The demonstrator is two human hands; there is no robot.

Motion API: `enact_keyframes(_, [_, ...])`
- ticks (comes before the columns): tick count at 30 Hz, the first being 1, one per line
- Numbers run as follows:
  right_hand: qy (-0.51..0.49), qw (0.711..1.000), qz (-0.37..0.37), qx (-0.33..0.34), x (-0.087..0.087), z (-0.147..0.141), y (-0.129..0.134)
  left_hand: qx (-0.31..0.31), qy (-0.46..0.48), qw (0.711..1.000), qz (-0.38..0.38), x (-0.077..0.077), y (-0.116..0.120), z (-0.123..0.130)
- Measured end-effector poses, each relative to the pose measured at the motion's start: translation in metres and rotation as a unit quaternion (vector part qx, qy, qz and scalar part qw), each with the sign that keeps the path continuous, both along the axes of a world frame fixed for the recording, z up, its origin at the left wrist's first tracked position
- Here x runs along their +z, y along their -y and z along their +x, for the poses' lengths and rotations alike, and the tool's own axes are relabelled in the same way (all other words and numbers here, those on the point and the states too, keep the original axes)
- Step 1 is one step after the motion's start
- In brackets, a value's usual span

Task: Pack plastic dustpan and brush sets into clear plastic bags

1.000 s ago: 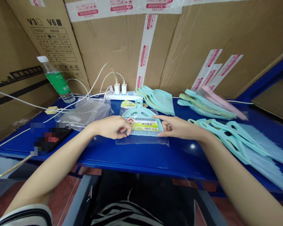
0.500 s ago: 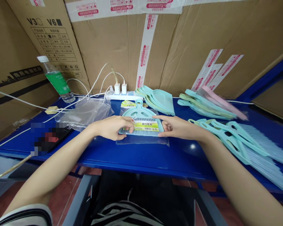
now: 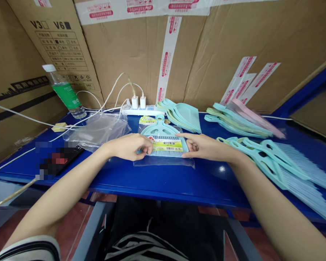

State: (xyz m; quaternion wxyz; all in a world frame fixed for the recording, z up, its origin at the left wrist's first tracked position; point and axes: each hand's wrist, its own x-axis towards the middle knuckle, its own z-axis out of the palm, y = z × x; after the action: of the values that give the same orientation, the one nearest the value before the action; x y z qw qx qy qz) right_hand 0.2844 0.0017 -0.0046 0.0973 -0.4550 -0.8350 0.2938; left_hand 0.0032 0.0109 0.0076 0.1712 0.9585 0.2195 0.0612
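Bagged brush-and-dustpan set (image 3: 163,132), one: our left hand (image 3: 130,146), fingers curled, at its left edge; our right hand (image 3: 202,146), fingers partly bent, touching the right.

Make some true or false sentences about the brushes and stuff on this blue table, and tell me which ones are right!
1. The left hand and the right hand are both at the dustpan-and-brush set with the yellow-green label. True.
2. The bottle has a red cap. False: its cap is white.
3. A pink dustpan lies on the person's right side. True.
4. Nothing is plugged into the white power strip. False: white chargers are plugged in.
5. The loose brushes lie on the person's left side. False: they lie on the right.
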Motion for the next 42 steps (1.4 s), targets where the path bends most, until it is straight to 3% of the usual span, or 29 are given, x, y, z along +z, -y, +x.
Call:
enact_keyframes(12, [-0.011, 1.0, -0.01, 0.0, 0.002, -0.001, 0.001, 0.01, -0.018, 1.0, -0.008, -0.002, -0.002, -0.001])
enact_keyframes(23, [0.06, 0.99, 0.103, -0.078, -0.004, -0.014, 0.001, 0.01, -0.012, 1.0, -0.008, -0.002, 0.0, -0.001])
enact_keyframes(42, [0.029, 0.997, 0.04, -0.066, -0.002, -0.01, 0.001, 0.011, -0.016, 1.0, -0.02, -0.001, 0.0, 0.0])
